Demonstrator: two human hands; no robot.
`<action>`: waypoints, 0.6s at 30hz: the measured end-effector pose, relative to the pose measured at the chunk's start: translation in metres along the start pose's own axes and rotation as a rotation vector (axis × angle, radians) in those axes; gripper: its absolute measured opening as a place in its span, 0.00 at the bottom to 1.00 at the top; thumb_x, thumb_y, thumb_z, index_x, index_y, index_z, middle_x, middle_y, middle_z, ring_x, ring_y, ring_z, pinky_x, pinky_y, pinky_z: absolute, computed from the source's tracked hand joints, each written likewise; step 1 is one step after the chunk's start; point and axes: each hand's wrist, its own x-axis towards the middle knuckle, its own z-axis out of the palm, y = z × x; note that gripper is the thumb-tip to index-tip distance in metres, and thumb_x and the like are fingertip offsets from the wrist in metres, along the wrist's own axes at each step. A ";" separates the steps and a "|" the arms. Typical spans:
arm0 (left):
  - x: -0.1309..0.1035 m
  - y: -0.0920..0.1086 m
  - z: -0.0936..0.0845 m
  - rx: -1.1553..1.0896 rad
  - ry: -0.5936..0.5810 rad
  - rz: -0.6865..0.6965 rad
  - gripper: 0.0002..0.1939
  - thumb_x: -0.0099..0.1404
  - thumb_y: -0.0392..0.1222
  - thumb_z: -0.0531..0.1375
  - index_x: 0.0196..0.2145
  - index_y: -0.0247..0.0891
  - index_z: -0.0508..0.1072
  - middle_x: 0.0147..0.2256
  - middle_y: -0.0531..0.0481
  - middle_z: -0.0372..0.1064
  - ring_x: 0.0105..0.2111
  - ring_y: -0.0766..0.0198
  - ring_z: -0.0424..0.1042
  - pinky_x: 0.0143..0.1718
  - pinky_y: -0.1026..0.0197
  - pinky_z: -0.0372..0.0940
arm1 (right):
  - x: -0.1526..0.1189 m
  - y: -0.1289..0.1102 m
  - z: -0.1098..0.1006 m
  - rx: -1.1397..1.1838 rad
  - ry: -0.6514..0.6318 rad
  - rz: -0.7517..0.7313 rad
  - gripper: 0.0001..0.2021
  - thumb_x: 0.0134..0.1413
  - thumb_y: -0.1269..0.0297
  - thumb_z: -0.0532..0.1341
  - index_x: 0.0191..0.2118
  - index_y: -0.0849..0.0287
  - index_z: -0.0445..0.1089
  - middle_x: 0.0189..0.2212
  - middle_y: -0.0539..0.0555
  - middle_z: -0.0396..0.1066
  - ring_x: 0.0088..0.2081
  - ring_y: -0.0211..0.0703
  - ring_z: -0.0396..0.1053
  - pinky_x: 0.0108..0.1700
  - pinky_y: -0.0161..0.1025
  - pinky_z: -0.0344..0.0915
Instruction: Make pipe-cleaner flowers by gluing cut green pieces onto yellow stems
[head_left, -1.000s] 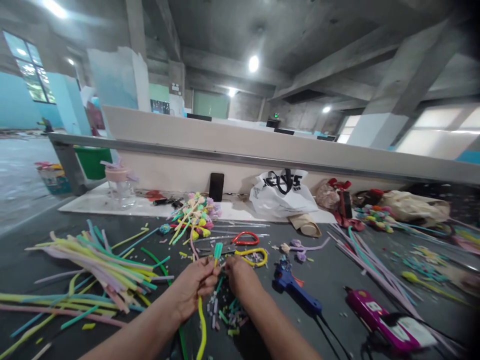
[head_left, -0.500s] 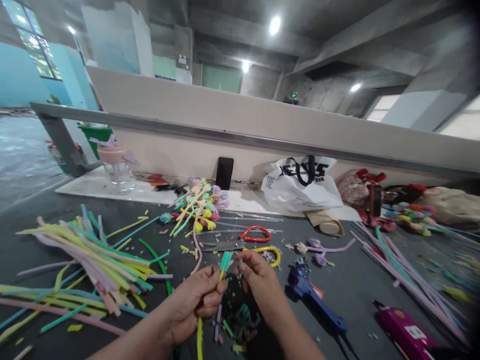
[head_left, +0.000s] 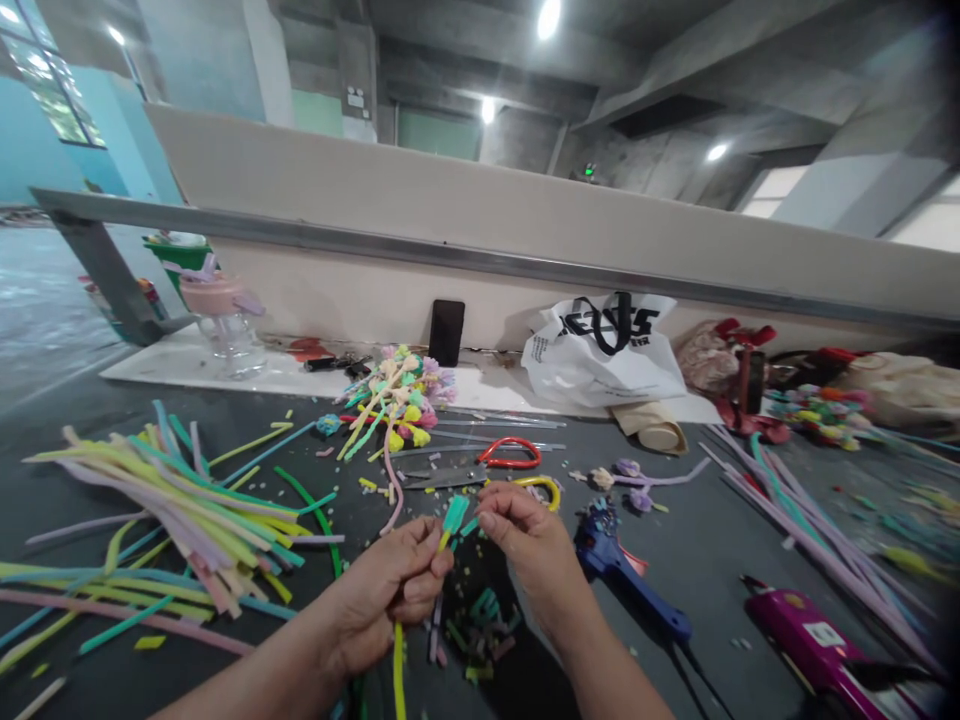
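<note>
My left hand [head_left: 397,590] pinches a yellow pipe cleaner [head_left: 399,660] whose top end carries teal pieces [head_left: 453,514]; its lower length hangs below my fist. Close beside it, my right hand [head_left: 529,535] holds a small teal piece [head_left: 470,526] between thumb and fingertips, near the teal end of the stem. Cut bits [head_left: 484,620] of teal, yellow and lilac lie on the dark table under both hands. Just beyond the hands rest scissors [head_left: 442,478] with one red and one yellow handle loop.
Pipe cleaners [head_left: 187,500] are heaped at left, more [head_left: 817,540] at right. A blue glue gun [head_left: 634,590] and a magenta one [head_left: 814,640] lie on the right. Behind stand a bunch of fuzzy flowers [head_left: 405,395], a phone [head_left: 447,333], a white bag [head_left: 600,355] and a bottle [head_left: 225,325].
The teal piece in my right hand now shows, tilted toward the stem's teal end. My left hand keeps its grip. The whole view has shifted slightly.
</note>
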 end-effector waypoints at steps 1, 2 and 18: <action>0.000 0.000 0.000 0.006 -0.008 -0.002 0.10 0.58 0.42 0.59 0.29 0.37 0.58 0.21 0.59 0.54 0.12 0.82 0.40 0.12 0.73 0.32 | 0.000 0.000 0.000 -0.011 -0.007 -0.007 0.02 0.40 0.68 0.63 0.21 0.57 0.71 0.32 0.52 0.68 0.38 0.44 0.65 0.42 0.38 0.58; 0.000 -0.001 -0.001 0.010 -0.014 -0.003 0.09 0.58 0.42 0.58 0.31 0.37 0.59 0.21 0.59 0.54 0.12 0.82 0.40 0.12 0.73 0.32 | 0.000 0.001 0.001 -0.019 -0.012 -0.012 0.02 0.40 0.68 0.63 0.21 0.57 0.71 0.32 0.53 0.69 0.38 0.44 0.65 0.43 0.39 0.58; -0.003 -0.003 0.001 0.084 -0.012 0.001 0.10 0.57 0.43 0.58 0.34 0.37 0.61 0.21 0.59 0.54 0.13 0.80 0.40 0.13 0.71 0.32 | -0.004 -0.004 0.008 -0.027 -0.024 0.107 0.04 0.40 0.67 0.62 0.21 0.59 0.70 0.33 0.53 0.72 0.36 0.44 0.67 0.40 0.39 0.59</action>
